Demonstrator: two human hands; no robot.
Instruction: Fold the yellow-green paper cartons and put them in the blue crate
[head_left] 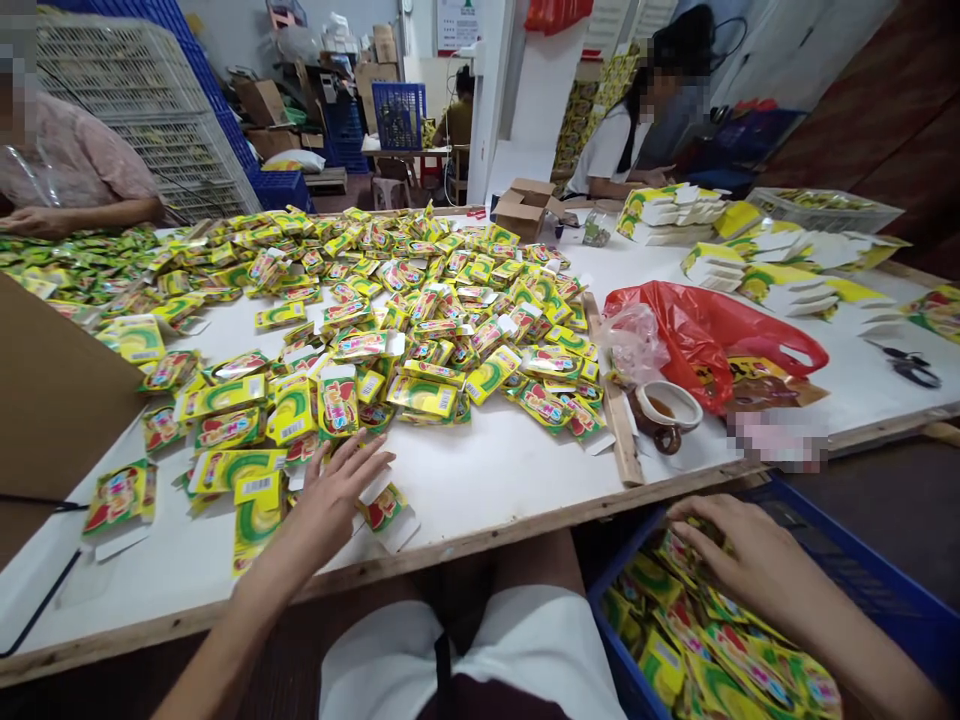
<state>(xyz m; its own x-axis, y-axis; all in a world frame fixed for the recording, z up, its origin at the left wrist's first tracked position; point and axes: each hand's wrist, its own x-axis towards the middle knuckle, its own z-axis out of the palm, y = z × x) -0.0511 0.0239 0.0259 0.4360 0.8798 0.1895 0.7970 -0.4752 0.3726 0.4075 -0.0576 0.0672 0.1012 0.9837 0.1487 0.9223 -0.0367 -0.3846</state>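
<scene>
My left hand rests over small yellow-green cartons near the table's front edge, fingers stretched and slightly apart. Beside its fingertips stands a carton with red fruit print; another carton with a white open flap lies partly under the hand. On the right, my right hand reaches down into a blue crate. Its fingers are curved and apart over shiny yellow-green packets; the fingertips are partly hidden among them. A large heap of cartons, some with flaps up, covers the table's middle.
A wooden strip borders the heap. Right of it are a brown mug, a red plastic bag, scissors and stacks of flat cartons. A cardboard box stands at left. Other people sit around the table.
</scene>
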